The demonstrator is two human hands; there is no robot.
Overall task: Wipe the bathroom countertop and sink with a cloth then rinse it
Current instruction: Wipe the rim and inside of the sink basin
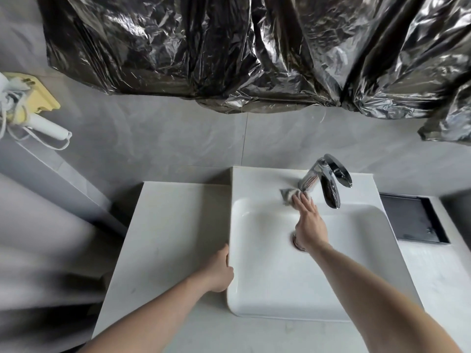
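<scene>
The faucet (323, 179) rose from the back ledge of the sink (254, 289), its spout overhanging the basin and crowding the right hand (309, 222), which pressed a cloth (289, 194) just beside its base. The left hand (220, 272) rested against the sink's left wall. Left of it the tabletop (173, 225) lay bare. Black plastic (229, 47) hung above.

Soft daylight, glare on foil (254, 54), blurred, warped edges

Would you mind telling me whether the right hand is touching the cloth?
Touching. The head view shows the right hand with straight fingers pressing the cloth onto the sink ledge.
</scene>
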